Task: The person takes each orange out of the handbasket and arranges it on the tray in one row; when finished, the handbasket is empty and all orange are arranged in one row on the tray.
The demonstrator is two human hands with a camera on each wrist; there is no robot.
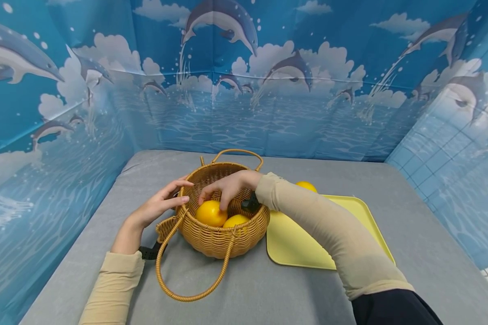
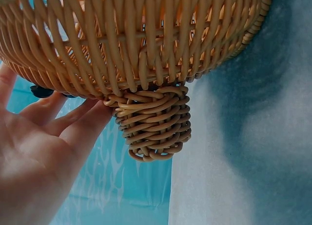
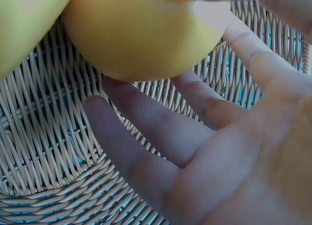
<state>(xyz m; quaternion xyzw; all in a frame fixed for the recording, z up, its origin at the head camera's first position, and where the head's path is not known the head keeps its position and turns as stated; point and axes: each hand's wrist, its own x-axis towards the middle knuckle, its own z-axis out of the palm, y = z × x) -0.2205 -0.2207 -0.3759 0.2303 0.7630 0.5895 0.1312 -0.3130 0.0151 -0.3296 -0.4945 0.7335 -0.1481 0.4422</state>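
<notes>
A round wicker basket (image 1: 223, 241) stands on the grey table, with two yellow-orange round fruits in view inside. My right hand (image 1: 232, 185) reaches down into it. Its thumb and fingers are around the left fruit (image 1: 210, 213), and the right wrist view shows the fingers curled under this fruit (image 3: 146, 35). A second fruit (image 1: 236, 220) lies beside it, partly hidden by the rim. At the basket's left side, my left hand (image 1: 160, 205) rests its extended fingers and thumb on the rim. Below that hand, a woven knob (image 2: 152, 125) sticks out from the basket wall.
A yellow tray (image 1: 297, 243) lies right of the basket, partly under my right forearm. Another yellow-orange fruit (image 1: 307, 185) shows behind that forearm. One basket handle (image 1: 191, 298) hangs toward the front, the other (image 1: 240, 150) stands at the back. Dolphin-print curtains (image 1: 236, 117) surround the table.
</notes>
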